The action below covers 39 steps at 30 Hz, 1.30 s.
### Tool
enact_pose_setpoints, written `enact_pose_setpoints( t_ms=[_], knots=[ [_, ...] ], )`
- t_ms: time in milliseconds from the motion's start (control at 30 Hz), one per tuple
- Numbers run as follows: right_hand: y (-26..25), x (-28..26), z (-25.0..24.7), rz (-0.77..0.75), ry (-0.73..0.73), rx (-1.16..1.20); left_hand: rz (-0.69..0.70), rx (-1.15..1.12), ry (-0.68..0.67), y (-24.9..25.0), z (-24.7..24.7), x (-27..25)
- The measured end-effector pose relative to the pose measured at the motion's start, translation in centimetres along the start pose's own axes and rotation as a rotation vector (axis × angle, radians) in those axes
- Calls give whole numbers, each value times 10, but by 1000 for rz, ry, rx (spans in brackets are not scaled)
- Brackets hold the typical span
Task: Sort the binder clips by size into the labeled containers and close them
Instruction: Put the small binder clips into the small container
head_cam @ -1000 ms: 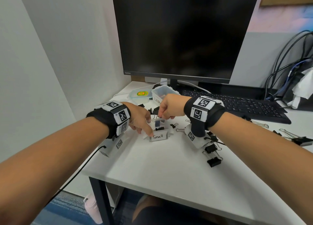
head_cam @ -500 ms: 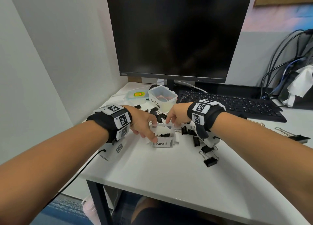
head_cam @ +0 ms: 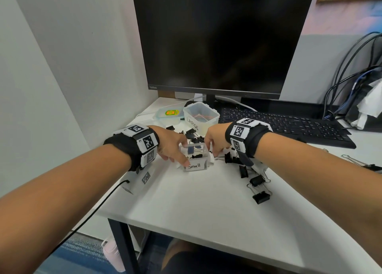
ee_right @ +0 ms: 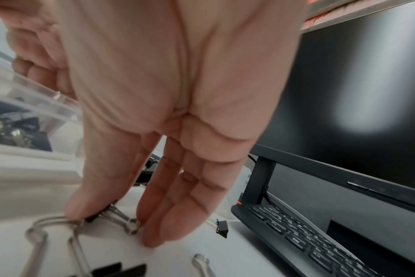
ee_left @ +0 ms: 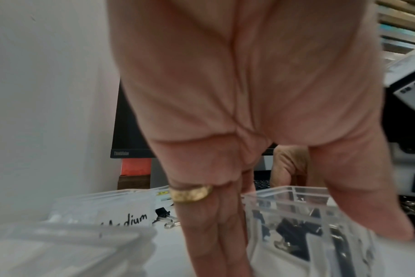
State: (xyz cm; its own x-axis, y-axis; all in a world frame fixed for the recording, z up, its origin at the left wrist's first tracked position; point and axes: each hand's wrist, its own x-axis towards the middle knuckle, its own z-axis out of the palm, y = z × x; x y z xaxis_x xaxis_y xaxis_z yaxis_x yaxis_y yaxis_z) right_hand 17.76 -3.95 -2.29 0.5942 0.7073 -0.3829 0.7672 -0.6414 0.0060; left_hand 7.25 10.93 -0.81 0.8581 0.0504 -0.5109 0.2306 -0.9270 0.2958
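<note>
A clear box labelled Small stands open on the white desk with several black clips inside. My left hand grips it, fingers down its left wall and thumb on its front; the left wrist view shows the box between them. Just right of the box, my right hand reaches down to the desk. In the right wrist view its thumb and fingers pinch a small binder clip lying there. The Medium box sits left of my left hand. The open Large box stands behind.
Loose black binder clips lie scattered right of the Small box, and a few more behind it. A lid with a yellow sticker lies by the Large box. A keyboard, a monitor and cables fill the back.
My right hand has dropped from above the Small box to the desk at its right and taken a small clip. The left hand has stayed on the box.
</note>
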Motion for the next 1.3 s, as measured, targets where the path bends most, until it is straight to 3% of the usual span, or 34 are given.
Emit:
enact_pose_setpoints(
  t_ms=[533, 733, 900, 1100, 1300],
  knots=[
    [-1, 1, 1, 68, 25, 83, -9, -39, -28, -6, 0, 2],
    [-3, -14, -18, 94, 158, 165, -20, 29, -9, -2, 0, -5],
    [-10, -30, -32, 12, 268, 349, -42, 47, 10, -1, 1, -8],
    [-27, -35, -32, -69, 201, 332, -60, 119, -2, 3, 0, -10],
    [-23, -36, -24, -55, 161, 308, -41, 171, -35, 9, 1, -8]
  ],
)
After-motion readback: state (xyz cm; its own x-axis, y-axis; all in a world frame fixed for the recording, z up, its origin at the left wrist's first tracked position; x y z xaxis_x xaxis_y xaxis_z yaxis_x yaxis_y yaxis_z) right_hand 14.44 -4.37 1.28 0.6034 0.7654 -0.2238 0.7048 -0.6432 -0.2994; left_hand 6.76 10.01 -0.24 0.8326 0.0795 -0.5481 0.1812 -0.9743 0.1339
